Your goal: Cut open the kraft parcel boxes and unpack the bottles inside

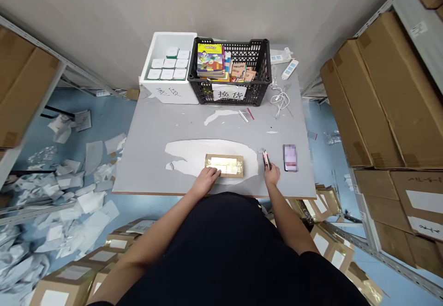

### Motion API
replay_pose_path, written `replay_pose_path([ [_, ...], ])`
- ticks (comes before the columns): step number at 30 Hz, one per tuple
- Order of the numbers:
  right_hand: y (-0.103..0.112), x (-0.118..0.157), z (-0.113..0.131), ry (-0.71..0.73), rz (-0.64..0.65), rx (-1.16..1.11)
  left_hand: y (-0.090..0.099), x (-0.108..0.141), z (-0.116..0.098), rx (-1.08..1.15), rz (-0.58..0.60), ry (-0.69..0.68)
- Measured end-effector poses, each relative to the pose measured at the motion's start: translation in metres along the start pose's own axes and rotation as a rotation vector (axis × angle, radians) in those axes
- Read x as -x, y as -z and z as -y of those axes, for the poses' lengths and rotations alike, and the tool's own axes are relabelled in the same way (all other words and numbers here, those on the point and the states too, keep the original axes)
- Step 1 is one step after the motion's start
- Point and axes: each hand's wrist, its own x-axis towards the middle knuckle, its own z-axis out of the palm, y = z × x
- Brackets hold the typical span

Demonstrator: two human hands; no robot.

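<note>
A small cardboard box (224,172) wrapped in shiny tape, with a white label on top, lies near the front of the grey table (148,126). My left hand (206,181) rests on the box's left front edge, fingers laid over it. To the right of the box, my right hand (272,174) is closed around a box cutter (266,159) that points away from me; whether its blade is out cannot be made out. A phone (290,158) lies just right of that hand. Under the box the table's surface layer is worn to a white patch (194,147).
At the back stand a white foam box (169,91) of small cartons and a black crate (258,91) of books. A cable (282,100) and power strips (290,69) lie back right. Shelves with large cartons (391,89) flank the table; paper scraps (83,223) litter the floor.
</note>
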Motion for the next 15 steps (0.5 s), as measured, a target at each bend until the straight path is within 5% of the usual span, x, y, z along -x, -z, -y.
replay_pose_path([
  [4, -0.003, 0.006, 0.025, 0.166, -0.069, 0.096, 0.003, 0.000, -0.001, 0.007, 0.019, 0.000],
  [10, -0.025, 0.025, 0.114, 0.938, 0.366, 0.346, 0.007, -0.002, -0.004, -0.010, 0.015, -0.019],
  [15, -0.045, 0.028, 0.150, 1.085, 0.464, 0.733, 0.008, -0.005, -0.007, -0.060, 0.019, -0.040],
])
